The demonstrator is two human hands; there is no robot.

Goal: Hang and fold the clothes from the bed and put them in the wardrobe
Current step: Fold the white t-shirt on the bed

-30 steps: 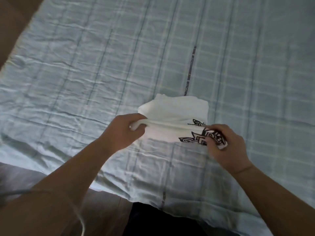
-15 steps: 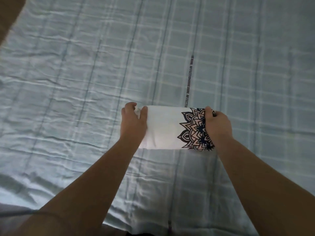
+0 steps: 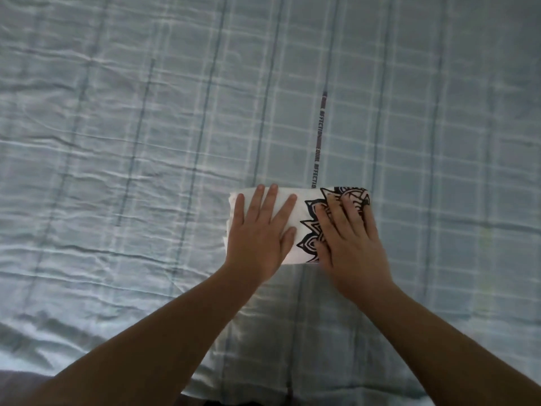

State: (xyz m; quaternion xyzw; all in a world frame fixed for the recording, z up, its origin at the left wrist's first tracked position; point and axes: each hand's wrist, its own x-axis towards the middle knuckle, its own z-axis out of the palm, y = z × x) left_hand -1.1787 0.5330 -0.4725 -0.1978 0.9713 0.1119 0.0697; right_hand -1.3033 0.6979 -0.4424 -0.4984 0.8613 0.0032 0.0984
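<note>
A white garment with a black mandala print [image 3: 301, 218] lies folded into a small rectangle on the bed. My left hand [image 3: 259, 234] rests flat on its white left half, fingers spread. My right hand [image 3: 349, 238] lies flat on the printed right half, fingers together, covering most of the pattern. Neither hand grips the cloth; both press down on it. No wardrobe or hanger is in view.
The pale blue checked bedsheet [image 3: 146, 142], wrinkled, fills nearly the whole view. A dark stripe with printed lettering [image 3: 319, 136] runs away from the garment. The bed's near edge [image 3: 87, 344] shows at the bottom left, with dark floor beyond it.
The garment's near half has been folded over, making a smaller rectangle. Both hands let go of its edges and now lie flat on top of it.
</note>
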